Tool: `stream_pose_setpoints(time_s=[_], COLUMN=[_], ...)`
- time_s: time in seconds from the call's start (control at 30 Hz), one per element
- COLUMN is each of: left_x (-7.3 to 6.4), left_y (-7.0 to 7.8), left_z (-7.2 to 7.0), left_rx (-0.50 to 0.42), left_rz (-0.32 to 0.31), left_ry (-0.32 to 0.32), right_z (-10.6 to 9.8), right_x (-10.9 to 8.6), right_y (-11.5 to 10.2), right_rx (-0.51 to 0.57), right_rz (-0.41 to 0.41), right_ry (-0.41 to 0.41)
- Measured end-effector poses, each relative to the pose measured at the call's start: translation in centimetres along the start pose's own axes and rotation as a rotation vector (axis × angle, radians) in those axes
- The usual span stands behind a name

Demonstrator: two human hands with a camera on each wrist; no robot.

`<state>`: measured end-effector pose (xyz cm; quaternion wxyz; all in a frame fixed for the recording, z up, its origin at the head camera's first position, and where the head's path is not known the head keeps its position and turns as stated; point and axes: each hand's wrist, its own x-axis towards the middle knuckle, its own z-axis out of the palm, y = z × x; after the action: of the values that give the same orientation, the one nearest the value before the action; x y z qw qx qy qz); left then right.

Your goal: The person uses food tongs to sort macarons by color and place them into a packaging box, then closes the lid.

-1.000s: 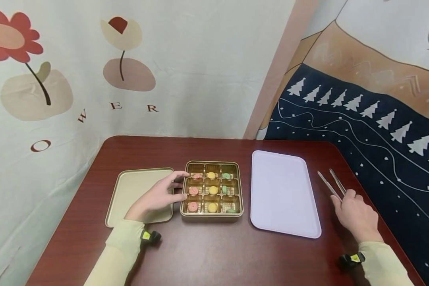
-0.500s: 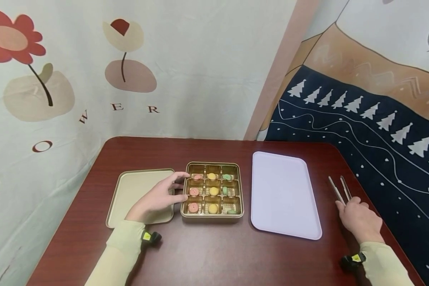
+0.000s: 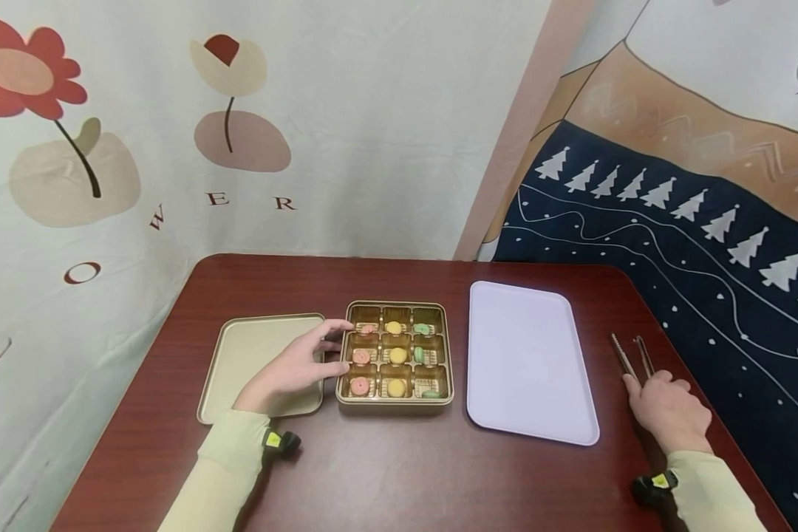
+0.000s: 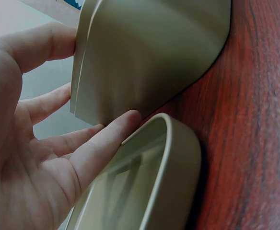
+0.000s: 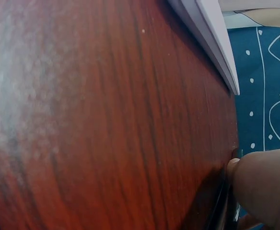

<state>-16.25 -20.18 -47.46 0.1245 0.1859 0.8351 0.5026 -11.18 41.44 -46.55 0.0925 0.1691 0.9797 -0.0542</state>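
My left hand [image 3: 292, 366] rests its thumb and fingertips against the left side of a gold tin [image 3: 394, 408]. In the left wrist view, thumb and fingers touch the tin's wall [image 4: 154, 52], slightly bent and spread. Nine compartments divide the tin, with pink macarons [image 3: 361, 357], yellow macarons [image 3: 397, 356] and green macarons [image 3: 422, 329] in three columns. Some of the green ones stand or lean on edge. At the right, my right hand [image 3: 672, 410] holds metal tongs [image 3: 623, 358], their tips apart and pointing away from me with nothing between them.
Partly under my left forearm and hand lies the gold lid [image 3: 256, 355]. A pale lavender tray [image 3: 532, 362] stands between the tin and the tongs. All of it is on a dark red-brown wooden table [image 3: 399, 473], with printed cloth hanging behind.
My right hand has shifted slightly right and towards me with the tongs, whose tips have drawn away from the tray. The left hand and the tin stay put.
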Motion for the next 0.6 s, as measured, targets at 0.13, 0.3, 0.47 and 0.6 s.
stream_pose_setpoints(time_s=[0.13, 0.3, 0.47, 0.6], left_x=[0.1, 0.1, 0.0, -0.1], left_y=[-0.1, 0.0, 0.1, 0.1], left_z=[-0.1, -0.1, -0.1, -0.1], left_rx=[0.005, 0.005, 0.008, 0.009], left_rz=[0.008, 0.01, 0.001, -0.007], left_ry=[-0.003, -0.001, -0.002, 0.002], right_z=[-0.1, -0.1, 0.0, 0.0], right_x=[0.0, -0.1, -0.5, -0.7], right_y=[-0.1, -0.2, -0.5, -1.3], right_rx=[0.006, 0.03, 0.061, 0.111], right_rz=[0.001, -0.008, -0.04, -0.108], right_ry=[0.016, 0.054, 0.154, 0.266])
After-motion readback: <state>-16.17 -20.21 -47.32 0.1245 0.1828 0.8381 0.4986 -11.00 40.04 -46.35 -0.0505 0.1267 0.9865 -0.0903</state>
